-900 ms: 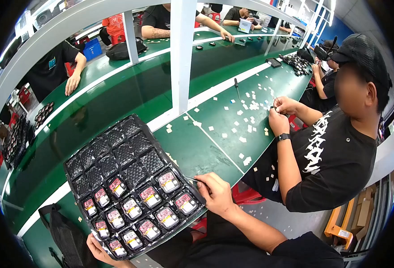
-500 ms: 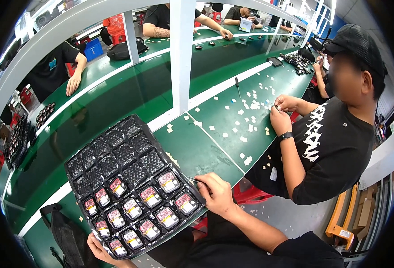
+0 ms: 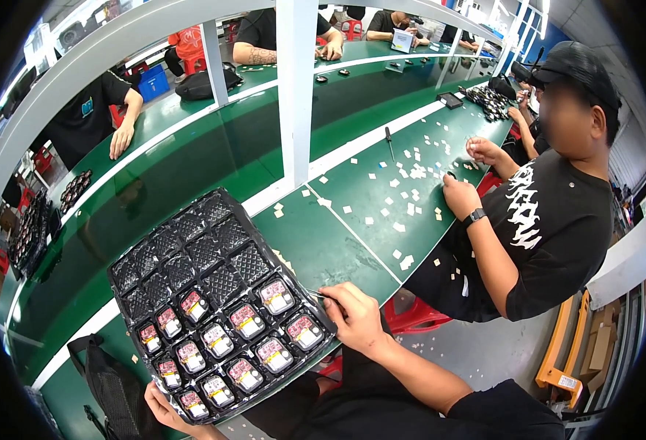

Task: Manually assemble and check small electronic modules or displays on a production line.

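A black plastic tray [image 3: 191, 249] with many diamond-textured pockets lies tilted on the green bench in front of me. Its near rows hold several small square parts [image 3: 246, 317] with red and white faces; its far rows are bare. My right hand [image 3: 356, 319] rests at the tray's right corner, fingers pinched on a thin metal tool like tweezers [image 3: 321, 296] that points toward the tray. My left hand [image 3: 163, 407] grips the tray's near-left edge from underneath; only fingers and part of the palm show.
A white post [image 3: 297, 88] rises behind the tray. A person in a black shirt [image 3: 550, 220] sits to my right, working among several small white scraps [image 3: 411, 176]. A black bag [image 3: 114, 389] hangs at my left. More people sit across the bench.
The tray and both my hands stay almost still. The person on the right has shifted their hands slightly over the white scraps.
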A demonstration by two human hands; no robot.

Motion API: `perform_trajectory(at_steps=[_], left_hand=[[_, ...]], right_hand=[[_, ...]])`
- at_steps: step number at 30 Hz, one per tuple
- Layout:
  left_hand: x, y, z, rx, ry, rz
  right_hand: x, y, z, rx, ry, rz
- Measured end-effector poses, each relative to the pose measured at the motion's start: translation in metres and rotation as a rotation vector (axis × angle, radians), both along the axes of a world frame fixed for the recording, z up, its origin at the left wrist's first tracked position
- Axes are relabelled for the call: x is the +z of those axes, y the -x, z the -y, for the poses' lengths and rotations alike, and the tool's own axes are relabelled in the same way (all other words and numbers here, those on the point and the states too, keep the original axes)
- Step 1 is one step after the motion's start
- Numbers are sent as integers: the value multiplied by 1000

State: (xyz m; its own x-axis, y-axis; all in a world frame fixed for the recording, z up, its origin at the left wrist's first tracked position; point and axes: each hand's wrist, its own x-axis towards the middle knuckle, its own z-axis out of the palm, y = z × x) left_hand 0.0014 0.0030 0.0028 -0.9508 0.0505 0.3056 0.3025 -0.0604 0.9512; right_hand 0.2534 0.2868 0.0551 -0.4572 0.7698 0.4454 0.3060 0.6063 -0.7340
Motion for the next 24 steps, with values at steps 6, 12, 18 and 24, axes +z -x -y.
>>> perform_trajectory(at_steps=[6,12,18,24], left_hand=[[11,-7,-5,24,9,-13],[5,-2,3,-30,-38,21],[7,-4,-3,-8,-20,-1],[4,-2,-1,-11,-11,-5]], right_hand=[[-2,-1,0,7,5,0],[0,-2,0,4,-5,5],[0,-1,1,15,-14,6],[-1,-1,1,13,-14,8]])
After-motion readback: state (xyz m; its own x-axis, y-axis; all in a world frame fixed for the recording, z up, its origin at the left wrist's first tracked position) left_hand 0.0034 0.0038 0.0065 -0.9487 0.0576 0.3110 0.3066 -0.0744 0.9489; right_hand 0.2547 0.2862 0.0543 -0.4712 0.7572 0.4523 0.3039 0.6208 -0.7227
